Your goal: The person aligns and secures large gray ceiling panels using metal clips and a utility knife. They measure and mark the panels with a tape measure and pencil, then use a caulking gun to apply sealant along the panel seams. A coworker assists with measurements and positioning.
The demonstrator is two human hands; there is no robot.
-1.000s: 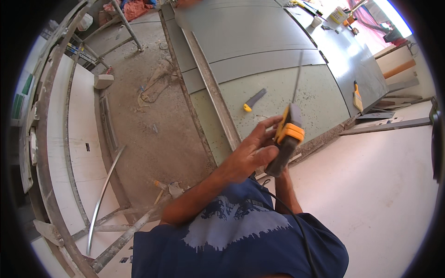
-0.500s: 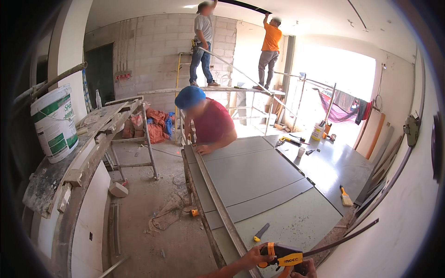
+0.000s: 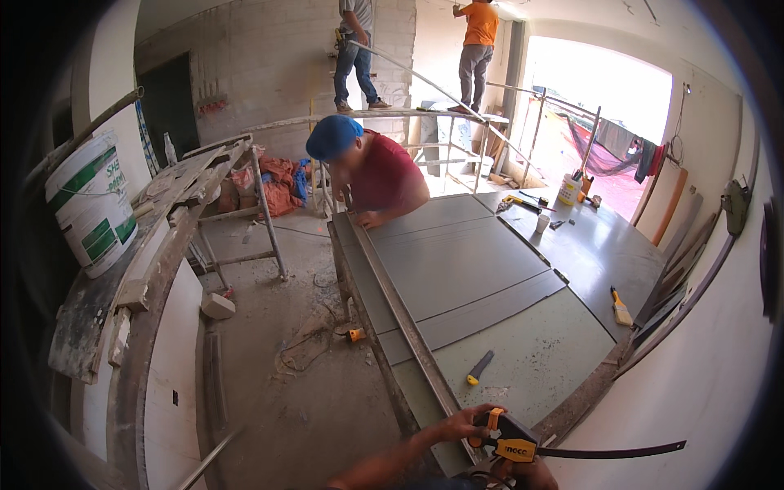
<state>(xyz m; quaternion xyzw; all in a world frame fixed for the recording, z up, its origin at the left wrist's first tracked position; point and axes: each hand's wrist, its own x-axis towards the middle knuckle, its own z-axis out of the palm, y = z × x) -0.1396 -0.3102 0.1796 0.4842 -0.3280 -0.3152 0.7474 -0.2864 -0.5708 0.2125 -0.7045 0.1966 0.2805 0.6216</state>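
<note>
Near the bottom edge, my left hand [image 3: 464,425] grips the yellow-and-black head of a bar clamp [image 3: 516,449], fingers wrapped around its orange-yellow end. My right hand [image 3: 532,474] closes on the clamp's grip from below, partly cut off by the frame edge. The clamp's dark bar extends to the right, past the table's edge. Close to my left hand lies the near end of a long metal straightedge [image 3: 408,331], running along the left side of grey sheets [image 3: 457,269]. A yellow-and-grey utility knife [image 3: 480,367] rests on the pale green board just beyond my hands.
A co-worker in a blue cap [image 3: 371,175] leans over the straightedge's far end. Two people stand on a scaffold [image 3: 392,113]. A brush [image 3: 621,308] and cup [image 3: 542,224] sit on the table's right. A white bucket [image 3: 91,208] stands on planks at left.
The clamp has turned, so its bar now points right and slightly up instead of steeply up. Both my hands keep hold of it. The whole view has shifted slightly.
</note>
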